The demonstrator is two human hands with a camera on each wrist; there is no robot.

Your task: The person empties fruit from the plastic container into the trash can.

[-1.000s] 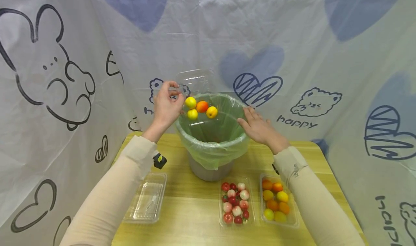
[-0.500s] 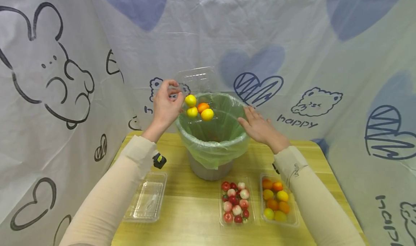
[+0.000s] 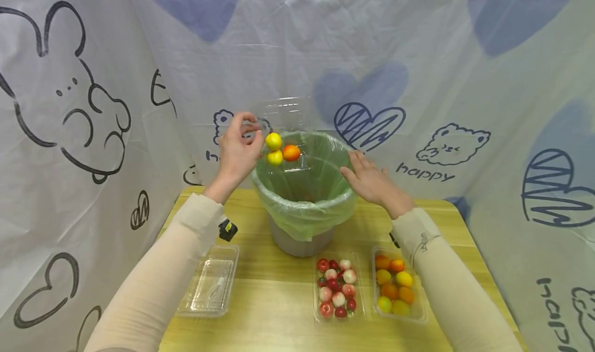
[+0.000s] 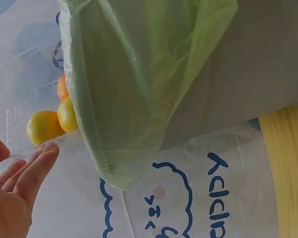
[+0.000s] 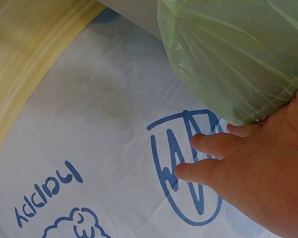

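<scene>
My left hand (image 3: 239,150) pinches the edge of a clear plastic box (image 3: 299,162), tilted over the mouth of a bin (image 3: 302,242). Two small yellow fruits (image 3: 274,149) and an orange one (image 3: 291,153) show at the low side of the box. In the left wrist view the fingertips (image 4: 50,148) lie along the box edge, just below a yellow-orange fruit (image 4: 43,127). A green bag (image 3: 304,219) lines the bin and folds over its rim. Fingers extended, my right hand (image 3: 372,181) rests on the right rim; its palm side is hidden.
Lower left on the wooden table (image 3: 274,290) lies an empty clear tray (image 3: 211,285). A box of red and pinkish fruits (image 3: 337,290) sits in front of the bin, with a box of orange and yellow fruits (image 3: 395,287) to its right. Printed sheeting (image 3: 279,73) surrounds the table.
One yellow fruit has rolled left and down out of the tilted box and is no longer visible. The box has shifted slightly. My right hand has stayed on the rim.
</scene>
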